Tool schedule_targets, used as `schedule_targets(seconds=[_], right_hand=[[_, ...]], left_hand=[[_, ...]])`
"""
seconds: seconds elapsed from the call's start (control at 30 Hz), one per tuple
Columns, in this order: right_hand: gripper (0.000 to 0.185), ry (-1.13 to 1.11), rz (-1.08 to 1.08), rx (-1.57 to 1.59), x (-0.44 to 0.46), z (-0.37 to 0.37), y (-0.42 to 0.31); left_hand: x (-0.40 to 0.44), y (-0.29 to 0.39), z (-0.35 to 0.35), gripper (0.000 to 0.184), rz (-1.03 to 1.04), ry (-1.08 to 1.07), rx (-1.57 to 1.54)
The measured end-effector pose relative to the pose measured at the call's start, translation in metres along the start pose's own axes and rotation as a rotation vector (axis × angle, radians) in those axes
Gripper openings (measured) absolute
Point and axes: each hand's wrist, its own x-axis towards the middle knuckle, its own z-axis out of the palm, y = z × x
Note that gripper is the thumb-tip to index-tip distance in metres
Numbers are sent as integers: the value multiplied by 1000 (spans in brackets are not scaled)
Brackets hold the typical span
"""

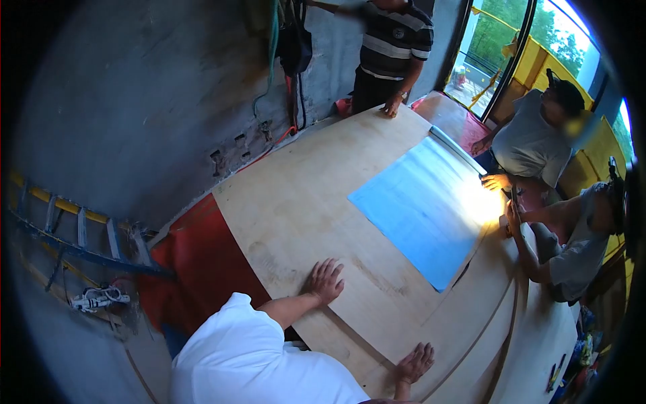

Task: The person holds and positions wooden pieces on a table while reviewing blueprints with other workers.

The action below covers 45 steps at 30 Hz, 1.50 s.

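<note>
My left hand (pixel 326 281) lies flat on the large plywood sheet (pixel 289 195), near its front edge, fingers spread. My right hand (pixel 414 363) rests palm down by the sheet's lower corner, its fingers stretched out. Neither hand holds anything. A blue sheet (pixel 410 202) is spread over the plywood farther away, its far right end rolled into a tube (pixel 457 149). Under the top sheet, more boards (pixel 343 353) show below and between my hands. My white sleeve (pixel 235 330) fills the lower part of the view.
A person in a striped shirt (pixel 393 40) has a hand on the far corner. Two people in grey shirts (pixel 528 135) are at the right, hands near a bright light. A ladder (pixel 81 229) stands left beside red sheeting (pixel 202 259). Tools (pixel 556 374) lie at lower right.
</note>
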Motion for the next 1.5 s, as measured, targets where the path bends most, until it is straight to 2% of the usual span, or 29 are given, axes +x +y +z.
schedule_targets(seconds=[0.17, 0.27, 0.37, 0.47, 0.57, 0.77, 0.87, 1.37, 1.5], right_hand=[[33, 36, 8, 12, 0, 6, 3], [40, 49, -12, -3, 0, 12, 8], [30, 83, -40, 53, 0, 10, 8], [30, 88, -5, 54, 3, 6, 2], [30, 51, 11, -13, 1, 3, -2], [32, 18, 57, 54, 2, 1, -3], [38, -73, 64, 112, -3, 9, 11], [32, 39, 28, 104, -3, 2, 6], [33, -12, 61, 94, -3, 5, 8]], left_hand=[[0, -1, 3, 53, 3, 0, 9], [-1, -3, 4, 53, 8, -4, 20], [-3, -3, 5, 54, 10, -11, 24], [-2, -2, 2, 55, 2, -27, 38], [0, 2, -8, 54, -8, -71, 36], [-4, -2, 5, 53, -13, -30, -10], [-2, -5, 7, 53, -6, -35, 13], [-2, -1, -2, 54, 33, -9, 41], [-2, -1, -1, 53, 39, 6, 24]])
